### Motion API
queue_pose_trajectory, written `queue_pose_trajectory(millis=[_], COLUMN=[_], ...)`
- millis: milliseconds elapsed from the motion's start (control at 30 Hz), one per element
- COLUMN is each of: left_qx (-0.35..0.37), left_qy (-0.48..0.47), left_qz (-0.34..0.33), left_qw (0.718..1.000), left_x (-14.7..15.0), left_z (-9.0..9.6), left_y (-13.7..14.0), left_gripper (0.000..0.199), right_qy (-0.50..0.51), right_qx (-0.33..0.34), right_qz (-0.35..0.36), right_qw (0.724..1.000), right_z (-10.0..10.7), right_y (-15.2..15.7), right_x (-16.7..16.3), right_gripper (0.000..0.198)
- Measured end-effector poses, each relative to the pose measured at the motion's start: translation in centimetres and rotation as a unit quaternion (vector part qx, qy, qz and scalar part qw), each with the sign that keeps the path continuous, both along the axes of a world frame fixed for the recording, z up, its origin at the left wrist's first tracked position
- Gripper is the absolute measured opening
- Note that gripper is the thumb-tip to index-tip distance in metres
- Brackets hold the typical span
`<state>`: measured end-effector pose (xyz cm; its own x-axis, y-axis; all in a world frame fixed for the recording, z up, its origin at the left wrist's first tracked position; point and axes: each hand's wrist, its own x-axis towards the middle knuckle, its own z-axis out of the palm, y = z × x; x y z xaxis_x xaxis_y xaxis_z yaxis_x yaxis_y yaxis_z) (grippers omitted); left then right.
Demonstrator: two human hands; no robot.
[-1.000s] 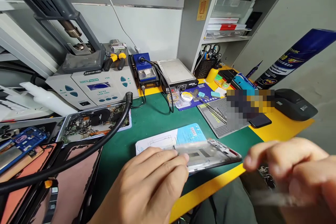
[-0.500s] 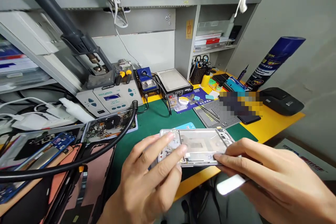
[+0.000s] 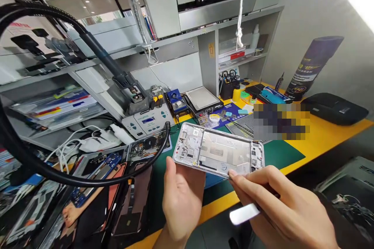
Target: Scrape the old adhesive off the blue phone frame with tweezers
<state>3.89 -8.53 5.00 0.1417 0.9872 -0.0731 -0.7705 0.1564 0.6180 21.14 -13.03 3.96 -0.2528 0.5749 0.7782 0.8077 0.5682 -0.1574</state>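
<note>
A silver phone frame (image 3: 224, 148) is tilted up in front of me, its bare inner side showing, with small fittings at both ends and handwriting at the left end. My left hand (image 3: 184, 196) holds it from beneath, palm up. Its thumb stands apart beside the lower left corner, and its fingers go out of sight behind the frame. With thumb and finger, my right hand (image 3: 280, 202) pinches the frame's near edge toward the right. A flat, round-ended metal blade (image 3: 244, 214) sticks out from under that same hand; its other end is hidden.
A thick black hose (image 3: 87, 181) arcs across the left, over opened phones and parts (image 3: 131, 202). Behind stand a hot-air station (image 3: 149, 120), a soldering unit (image 3: 177, 103) and a heating plate (image 3: 204, 101). A spray can (image 3: 312, 68) and tweezers (image 3: 244, 126) are on the right.
My left hand has moved from the frame's front to underneath, its palm now turned up. The frame has tipped toward me. The view has shifted, showing more shelf above.
</note>
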Motion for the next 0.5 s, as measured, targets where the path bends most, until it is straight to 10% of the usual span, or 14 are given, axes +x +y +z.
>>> queue_pose_trajectory(millis=[500], left_qx=[-0.147], left_qy=[-0.030], left_qz=[-0.145], left_qw=[0.978], left_x=[2.1], left_z=[2.2], left_y=[2.3], left_gripper=[0.092], right_qy=[0.119], right_qx=[-0.139], right_qz=[0.048], right_qw=[0.982], right_z=[0.2], right_y=[-0.6], right_x=[-3.1], right_gripper=[0.014])
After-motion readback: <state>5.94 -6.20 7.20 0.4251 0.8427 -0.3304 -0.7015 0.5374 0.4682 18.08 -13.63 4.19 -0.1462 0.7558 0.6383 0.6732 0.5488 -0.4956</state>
